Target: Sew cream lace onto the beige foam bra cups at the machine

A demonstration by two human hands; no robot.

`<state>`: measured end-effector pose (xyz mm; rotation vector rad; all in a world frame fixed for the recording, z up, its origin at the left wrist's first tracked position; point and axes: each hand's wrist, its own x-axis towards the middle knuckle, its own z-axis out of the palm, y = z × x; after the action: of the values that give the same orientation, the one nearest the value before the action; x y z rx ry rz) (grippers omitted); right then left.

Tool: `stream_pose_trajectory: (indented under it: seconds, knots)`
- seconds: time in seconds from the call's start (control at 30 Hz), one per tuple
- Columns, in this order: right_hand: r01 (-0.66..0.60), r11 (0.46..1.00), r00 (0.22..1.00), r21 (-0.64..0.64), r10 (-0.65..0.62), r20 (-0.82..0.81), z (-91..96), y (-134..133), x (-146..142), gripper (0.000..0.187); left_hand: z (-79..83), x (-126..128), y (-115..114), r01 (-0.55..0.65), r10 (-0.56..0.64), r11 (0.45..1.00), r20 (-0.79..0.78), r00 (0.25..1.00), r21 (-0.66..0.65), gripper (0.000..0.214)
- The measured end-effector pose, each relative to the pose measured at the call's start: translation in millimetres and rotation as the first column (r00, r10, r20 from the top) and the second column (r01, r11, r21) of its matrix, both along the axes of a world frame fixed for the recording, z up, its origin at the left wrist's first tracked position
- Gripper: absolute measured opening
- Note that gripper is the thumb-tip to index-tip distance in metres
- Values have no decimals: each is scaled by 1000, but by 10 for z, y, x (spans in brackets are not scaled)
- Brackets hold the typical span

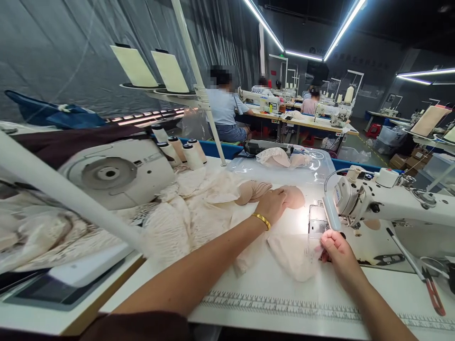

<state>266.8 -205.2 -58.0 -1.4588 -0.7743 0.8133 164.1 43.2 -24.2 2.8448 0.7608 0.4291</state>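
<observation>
My left hand (pixel 273 206), with a gold bracelet at the wrist, reaches across the white table, its fingers closed on the edge of a beige bra cup (pixel 295 196). Just left of it lies a fanned stack of similar bra cups (pixel 249 191). Beside the sewing machine's needle area, my right hand (pixel 336 247) pinches the edge of a pale sheer fabric piece (pixel 293 255), which spreads flat over the tabletop. The sewing machine (pixel 391 194) stands at the right, its lamp (pixel 331 213) lighting the needle plate (pixel 317 228).
Cream lace fabric (pixel 199 213) is heaped on the left. Thread cones (pixel 192 154) stand behind it. A clear plastic bin (pixel 320 163) sits at the back. Red-handled thread snips (pixel 433 291) lie far right, and a printed ruler (pixel 277 305) runs along the front. Other people work at machines beyond.
</observation>
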Motion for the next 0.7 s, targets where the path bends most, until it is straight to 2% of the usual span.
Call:
stream_pose_trajectory:
  seconds: [0.2,0.33,0.43,0.53,0.6,0.63,0.7]
  knots:
    - [10,999,999,-32,-9,35,32,38,-23,41,56,26,10,7,-3,998,-55,998,58,39]
    - [7,1000,1000,-24,-7,13,14,37,-3,40,206,99,72,8,-3,999,-93,996,46,22]
    - [1,1000,1000,-21,-1,-3,25,27,9,39,365,30,96,5,-4,1000,-80,997,18,9]
    - [-14,999,1000,-34,13,-13,66,18,5,37,519,-204,-9,4,-4,1000,-4,1000,8,8]
    - [-22,999,1000,-29,22,-17,91,17,-3,38,579,-418,-171,58,-52,997,101,993,-56,8]
    - [-28,999,999,-17,28,-21,97,17,-6,39,589,-524,-274,131,-101,981,204,974,-142,9]
    - [-47,999,998,16,47,-35,95,20,-9,45,562,-708,-496,293,-177,909,362,915,-296,8]
